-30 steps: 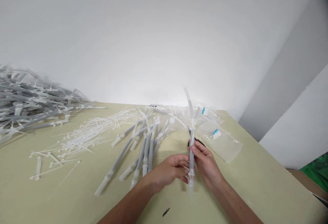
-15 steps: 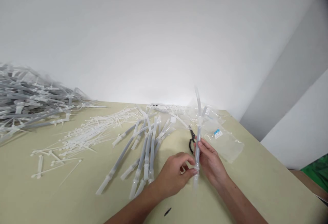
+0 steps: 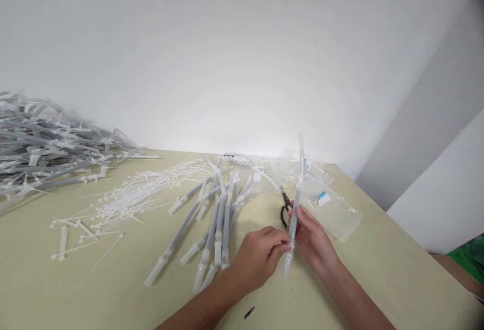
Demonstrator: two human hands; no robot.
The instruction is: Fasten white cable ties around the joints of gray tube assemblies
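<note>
My right hand is closed around a grey translucent plastic tube, held upright and slightly tilted above the table. Clear connector pieces show at its upper part and lower end. Thumb and fingertips of my left hand are pinched together against the tube's lower joint; whatever sits between them is too small to make out. Just behind my right hand lie black-handled pliers or cutters, partly covered by its fingers. To the left of my left hand, several similar tubes with clear end pieces lie in a loose group.
White cable ties are spread across the table's left half. A big heap of tubes is piled at the far left. Clear plastic bags with labels lie at the right, and a small dark piece near the front.
The held tube now leans more, its top shifted right and its lower end slightly left. My left fingertips have closed into a tighter pinch at its lower joint.
</note>
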